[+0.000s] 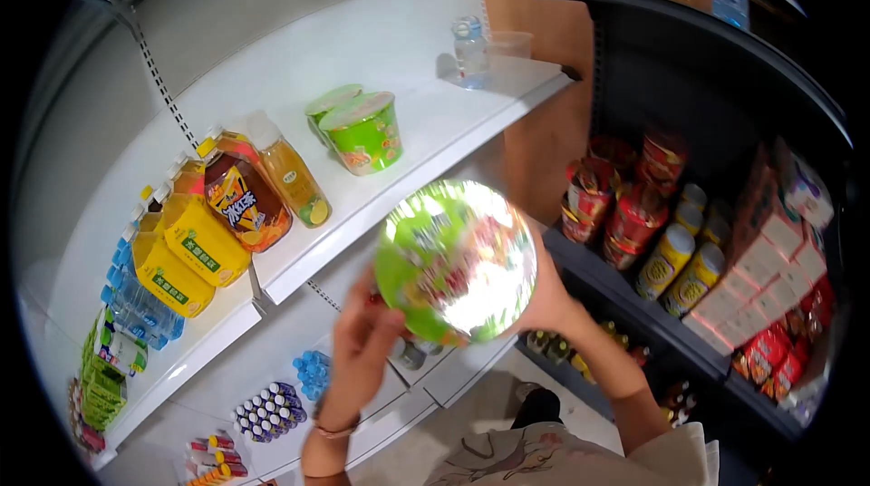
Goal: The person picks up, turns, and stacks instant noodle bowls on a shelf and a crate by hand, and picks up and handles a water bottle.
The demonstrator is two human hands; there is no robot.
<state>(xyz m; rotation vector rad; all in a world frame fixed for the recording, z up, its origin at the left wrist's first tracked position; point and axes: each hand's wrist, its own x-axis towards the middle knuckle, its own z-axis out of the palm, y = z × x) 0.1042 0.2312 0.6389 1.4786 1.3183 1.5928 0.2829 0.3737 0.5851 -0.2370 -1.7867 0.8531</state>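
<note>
A large instant noodle cup with a shiny green foil lid is held up in front of me, its lid tilted toward the camera and catching a glare. My left hand grips its lower left side, with the thumb near the rim. On the right side, my right hand is wrapped round the cup, most of its fingers hidden behind it. Two green noodle cups of similar look stand on the white shelf beyond, apart from my hands.
Left on the shelf are a tea bottle, a golden drink bottle and yellow drink packs. A clear bottle stands near the shelf's right end. The dark shelf holds red noodle cups, yellow cans and pink boxes.
</note>
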